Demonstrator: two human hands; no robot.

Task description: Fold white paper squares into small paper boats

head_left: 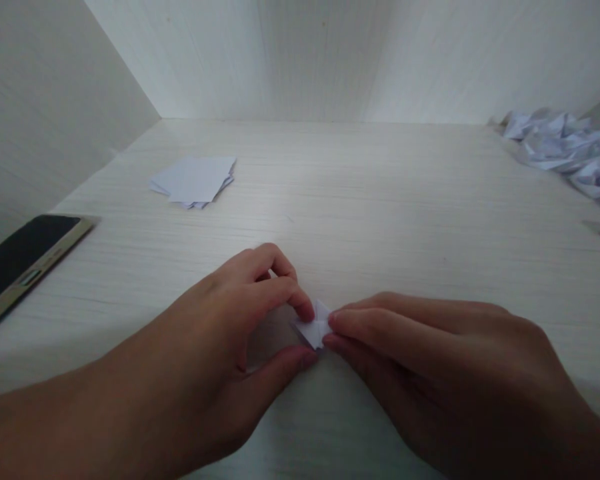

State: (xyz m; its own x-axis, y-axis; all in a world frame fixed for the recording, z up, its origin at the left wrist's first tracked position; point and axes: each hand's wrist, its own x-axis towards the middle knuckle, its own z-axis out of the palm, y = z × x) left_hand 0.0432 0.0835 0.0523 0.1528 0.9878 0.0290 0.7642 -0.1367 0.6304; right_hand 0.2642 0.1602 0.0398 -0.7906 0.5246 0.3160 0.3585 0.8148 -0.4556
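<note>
A small folded piece of white paper [316, 331], with pointed corners, is between my two hands just above the pale tabletop. My right hand [430, 373] pinches its right side with thumb and fingertips. From the left, my left hand [240, 327] curves around it, index fingertip on the upper edge and thumb tip at the lower corner. Part of the paper is hidden by the fingertips.
A loose stack of white paper squares [200, 179] lies at the back left. Along the left edge rests a dark-screened phone-like device [30, 250]. Many folded white paper pieces [560, 140] are heaped at the far right. Pale panels [325, 60] enclose the back and sides.
</note>
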